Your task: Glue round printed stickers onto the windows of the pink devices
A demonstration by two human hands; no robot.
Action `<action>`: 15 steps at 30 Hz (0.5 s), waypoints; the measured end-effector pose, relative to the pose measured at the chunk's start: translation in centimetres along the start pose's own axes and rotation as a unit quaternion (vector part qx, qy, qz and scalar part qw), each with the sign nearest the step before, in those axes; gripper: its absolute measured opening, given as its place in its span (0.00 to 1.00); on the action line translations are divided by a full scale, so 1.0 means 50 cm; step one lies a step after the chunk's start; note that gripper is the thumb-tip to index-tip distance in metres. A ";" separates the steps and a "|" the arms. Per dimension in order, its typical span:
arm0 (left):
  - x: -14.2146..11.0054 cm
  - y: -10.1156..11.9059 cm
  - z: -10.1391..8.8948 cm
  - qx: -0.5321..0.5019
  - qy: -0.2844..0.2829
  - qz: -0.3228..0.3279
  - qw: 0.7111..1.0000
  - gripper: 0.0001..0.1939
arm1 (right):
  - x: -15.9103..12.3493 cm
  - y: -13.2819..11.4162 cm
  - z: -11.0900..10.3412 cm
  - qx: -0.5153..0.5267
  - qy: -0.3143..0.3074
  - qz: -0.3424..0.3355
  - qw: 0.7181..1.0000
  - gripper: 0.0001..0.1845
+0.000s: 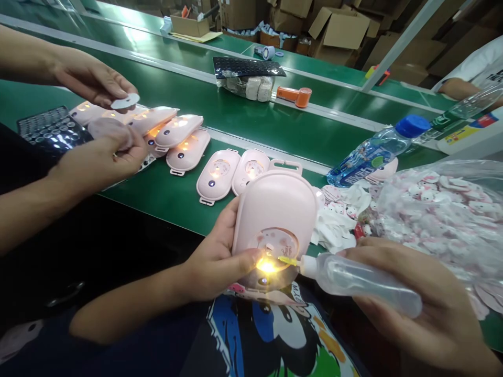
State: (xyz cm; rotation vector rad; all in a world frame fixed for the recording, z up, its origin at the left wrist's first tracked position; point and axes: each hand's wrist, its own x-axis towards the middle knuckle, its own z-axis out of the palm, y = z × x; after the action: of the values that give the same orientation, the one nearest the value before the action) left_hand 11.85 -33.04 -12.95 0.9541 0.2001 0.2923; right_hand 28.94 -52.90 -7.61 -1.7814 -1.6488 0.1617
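Between the fingers and thumb of my left hand (220, 256) is a pink rounded device casing (277, 204), tilted up toward me. It has an oval recess with a printed pattern, and a bright yellow light glows near my thumb. My right hand (412, 298) is closed around a translucent squeeze bottle (361, 277) lying nearly level. The bottle's thin yellow nozzle tip (288, 260) is at the lower edge of the recess; whether it touches cannot be told. Two similar pink casings (218, 175) lie on the green bench just behind.
At left, a co-worker's hands (98, 152) hold a small white piece (126, 101) above several lit casings (188, 149). On the right are a blue-capped bottle (369, 152) and a plastic bag of printed pieces (451, 209). An orange handheld item (294, 96) lies farther back.
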 end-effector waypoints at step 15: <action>-0.026 0.059 -0.128 0.048 0.268 0.073 0.959 0.35 | 0.146 0.171 0.159 0.244 0.115 0.332 0.904 0.26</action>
State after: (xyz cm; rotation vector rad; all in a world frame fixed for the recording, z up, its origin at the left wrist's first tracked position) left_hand 8.29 -26.95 -14.07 0.9719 0.6467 0.6823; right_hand 33.20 -42.60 -15.76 -1.7970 -0.6947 0.5899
